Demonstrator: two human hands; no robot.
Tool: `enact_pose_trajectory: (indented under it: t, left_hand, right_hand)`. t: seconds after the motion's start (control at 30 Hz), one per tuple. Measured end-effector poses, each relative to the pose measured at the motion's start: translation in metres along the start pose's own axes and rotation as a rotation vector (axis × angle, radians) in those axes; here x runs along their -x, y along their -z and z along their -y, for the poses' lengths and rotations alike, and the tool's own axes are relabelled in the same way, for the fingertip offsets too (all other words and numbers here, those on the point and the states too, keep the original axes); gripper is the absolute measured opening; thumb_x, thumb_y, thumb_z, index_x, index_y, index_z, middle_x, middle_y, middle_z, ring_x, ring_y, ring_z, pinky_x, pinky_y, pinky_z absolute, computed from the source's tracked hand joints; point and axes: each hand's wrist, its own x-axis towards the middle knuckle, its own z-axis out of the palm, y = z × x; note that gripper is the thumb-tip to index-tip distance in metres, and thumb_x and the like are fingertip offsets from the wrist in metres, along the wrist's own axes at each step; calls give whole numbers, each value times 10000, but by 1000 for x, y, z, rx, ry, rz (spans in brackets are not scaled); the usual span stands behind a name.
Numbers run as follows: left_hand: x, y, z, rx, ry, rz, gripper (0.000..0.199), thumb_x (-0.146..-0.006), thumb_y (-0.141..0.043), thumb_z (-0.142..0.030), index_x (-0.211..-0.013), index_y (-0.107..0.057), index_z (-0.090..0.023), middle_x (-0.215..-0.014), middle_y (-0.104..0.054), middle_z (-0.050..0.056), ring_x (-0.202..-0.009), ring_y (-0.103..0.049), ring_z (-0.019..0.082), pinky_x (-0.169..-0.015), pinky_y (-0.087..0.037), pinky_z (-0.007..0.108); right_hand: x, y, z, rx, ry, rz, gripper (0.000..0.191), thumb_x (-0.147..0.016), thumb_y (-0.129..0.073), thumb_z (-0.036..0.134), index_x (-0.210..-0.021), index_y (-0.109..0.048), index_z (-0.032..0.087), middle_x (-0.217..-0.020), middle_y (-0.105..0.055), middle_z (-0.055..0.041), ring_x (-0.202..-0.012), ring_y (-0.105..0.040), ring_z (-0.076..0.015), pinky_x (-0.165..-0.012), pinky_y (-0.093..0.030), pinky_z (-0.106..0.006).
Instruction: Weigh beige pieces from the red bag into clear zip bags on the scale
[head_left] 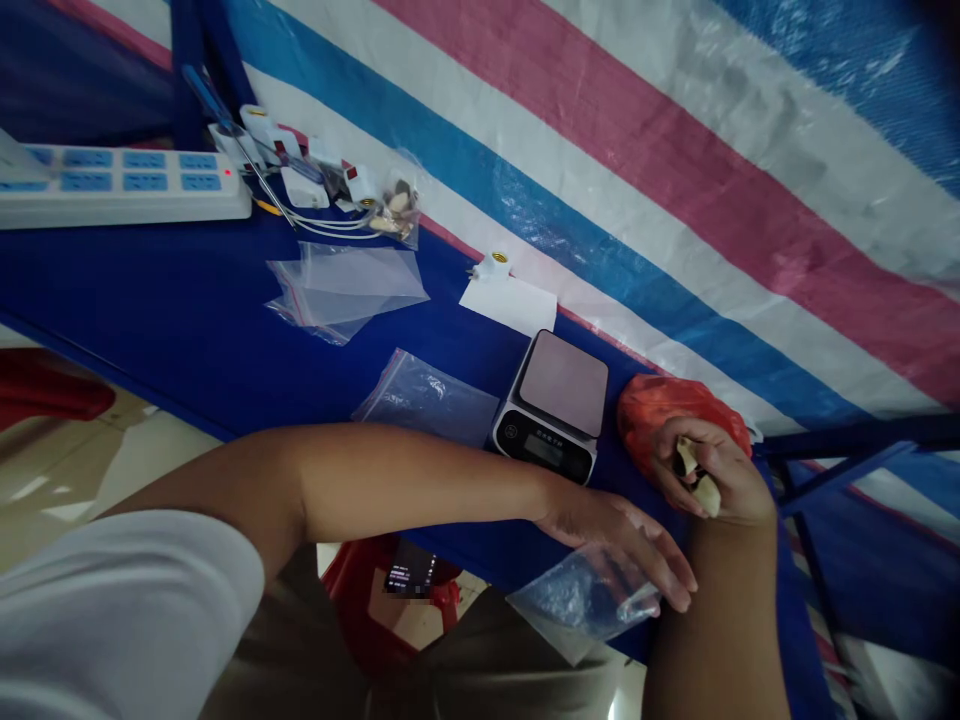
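Note:
My left hand (619, 545) reaches across the table's front edge with a clear plastic bag (566, 600) held between thumb and fingers. The bag hangs below the hand, partly past the edge, and looks empty. To its upper right, my right hand (716, 470) is turned up with fingers curled round a few pale pieces (706, 495) with dark sides. Behind that hand sits a red plastic bag (649, 405), whose contents I cannot make out. A digital scale (564, 382) stands left of the red bag, its plate bare and its display unreadable.
Flat clear bags (442, 395) lie left of the scale, with more (352, 285) farther back. A lamp socket (493, 265) sits by white paper (517, 303). Plugs, cables and a filled bag (397, 210) are near a power strip (142, 180). A phone (409, 570) rests on a red stool.

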Motion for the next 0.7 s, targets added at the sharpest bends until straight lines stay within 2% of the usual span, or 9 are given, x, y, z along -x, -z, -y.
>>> enact_pose_trajectory:
  t: [0.1,0.33,0.43,0.7]
  left_hand:
    - [0,0,0,1,-1,5,601,-522,-978,-346,-1025,-678,-211,-1006,-696,-26,-875,-668,103,-781,-538,236]
    - [0,-1,0,-23,-21,-8,598,-534,-973,-346,-1035,-674,-213,-1022,-691,-19,-897,-674,108,-784,-532,238]
    - [-1,-1,1,-48,-43,-11,596,-547,-966,-355,-1045,-672,-211,-1042,-687,-11,-908,-670,113,-787,-530,246]
    - [-1,-3,2,-109,-70,-13,606,-553,-959,-383,-1049,-662,-199,-1003,-664,-5,-871,-653,114,-783,-532,264]
  right_hand:
    - [1,2,1,38,-14,14,343,-857,-747,527,-940,-753,194,-488,-438,51,-259,-334,-74,-262,-146,-200]
    - [6,3,4,67,-42,-6,323,-816,-792,493,-945,-710,208,-560,-547,27,-267,-364,-69,-252,-211,-186]
    - [4,0,5,91,-52,-33,334,-767,-834,488,-888,-708,203,-603,-585,11,-268,-384,-70,-248,-224,-183]
    - [0,-2,8,145,-84,-2,337,-775,-819,519,-871,-750,204,-534,-590,-3,-278,-412,-92,-268,-228,-186]
